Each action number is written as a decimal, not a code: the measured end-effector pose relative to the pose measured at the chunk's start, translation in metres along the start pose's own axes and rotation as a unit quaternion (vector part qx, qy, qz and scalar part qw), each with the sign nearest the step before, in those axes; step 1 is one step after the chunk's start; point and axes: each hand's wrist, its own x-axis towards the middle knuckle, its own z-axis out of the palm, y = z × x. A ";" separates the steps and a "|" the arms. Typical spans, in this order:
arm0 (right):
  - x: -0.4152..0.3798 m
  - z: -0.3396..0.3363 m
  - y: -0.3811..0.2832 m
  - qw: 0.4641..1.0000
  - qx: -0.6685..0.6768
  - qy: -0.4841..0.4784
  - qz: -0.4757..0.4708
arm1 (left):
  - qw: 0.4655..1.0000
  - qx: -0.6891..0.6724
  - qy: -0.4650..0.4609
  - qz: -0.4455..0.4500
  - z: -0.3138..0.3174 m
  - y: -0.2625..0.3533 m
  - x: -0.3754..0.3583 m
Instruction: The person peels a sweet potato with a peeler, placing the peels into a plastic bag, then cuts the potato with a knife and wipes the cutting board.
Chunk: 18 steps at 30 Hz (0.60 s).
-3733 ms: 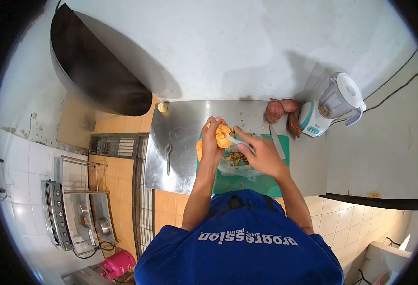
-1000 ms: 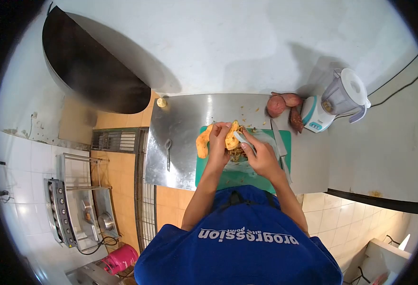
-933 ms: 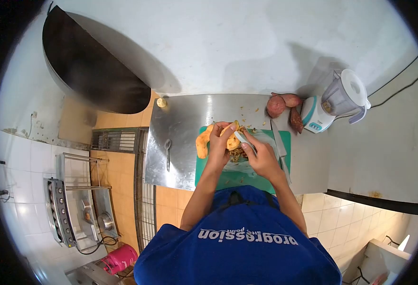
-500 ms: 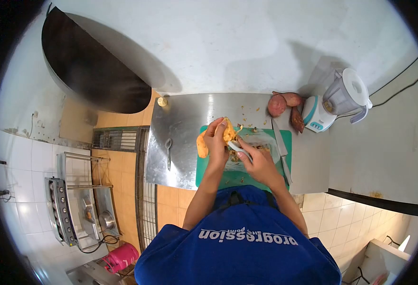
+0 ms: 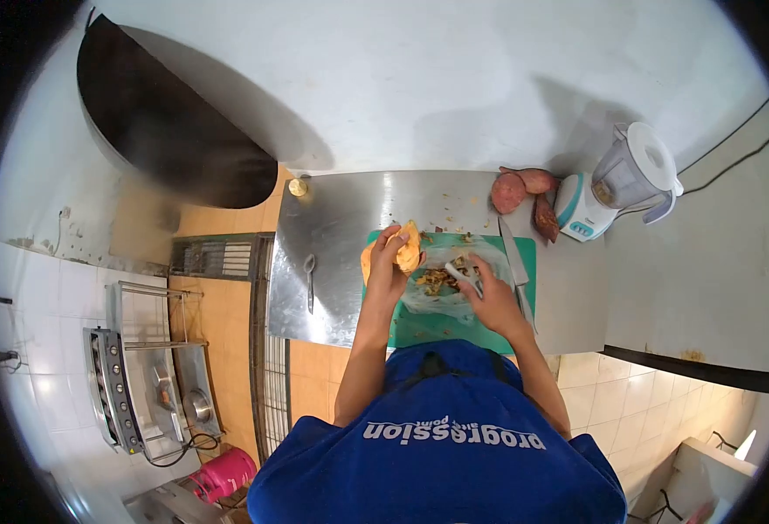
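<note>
My left hand (image 5: 386, 269) is wrapped round a sweet potato (image 5: 409, 249) with its orange flesh bare, held above the left part of a green cutting board (image 5: 419, 330). My right hand (image 5: 495, 301) grips a peeler (image 5: 463, 278) with a pale handle, apart from the sweet potato. Beneath the peeler, a clear plastic bag (image 5: 432, 302) lies on the board with a heap of brown and orange peelings (image 5: 435, 281) on it. To the right of the bag rests a knife (image 5: 514, 251), its blade pointing away from me.
Unpeeled reddish sweet potatoes (image 5: 508, 192) lie at the back right, beside a white and teal blender (image 5: 587, 207). A spoon (image 5: 310, 281) is on the steel table (image 5: 341, 210) to the left. Near the back left corner stands a small yellowish item (image 5: 298, 187).
My right hand has drawn the peeler away from the sweet potato, rightward over the peelings. The sweet potato has been turned in my left hand, and more of the peelings show.
</note>
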 end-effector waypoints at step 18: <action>-0.029 0.015 0.084 0.990 0.043 0.035 0.127 | 0.993 0.083 -0.062 -0.050 -0.017 -0.014 -0.020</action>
